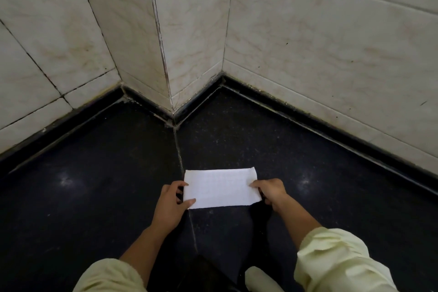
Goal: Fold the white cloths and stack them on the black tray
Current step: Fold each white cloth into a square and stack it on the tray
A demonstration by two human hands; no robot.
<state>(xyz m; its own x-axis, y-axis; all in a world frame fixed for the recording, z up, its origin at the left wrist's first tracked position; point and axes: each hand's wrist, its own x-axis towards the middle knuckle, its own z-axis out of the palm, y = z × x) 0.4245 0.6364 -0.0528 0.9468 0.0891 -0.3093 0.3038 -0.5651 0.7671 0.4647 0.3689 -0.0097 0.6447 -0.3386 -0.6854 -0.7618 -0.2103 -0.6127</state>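
A white cloth (221, 188), folded into a flat rectangle, lies on the black surface (94, 185) in front of me. My left hand (171, 199) pinches its left edge, thumb on the near corner and fingers on the far side. My right hand (269, 191) pinches the cloth's right edge with curled fingers. No black tray is in view.
Stained cream wall tiles (308, 54) rise behind the surface, and an outward wall corner (171, 106) juts toward me. A pale seam (180, 154) runs across the black surface under the cloth. A pale rounded object (260, 278) shows at the bottom edge between my sleeves.
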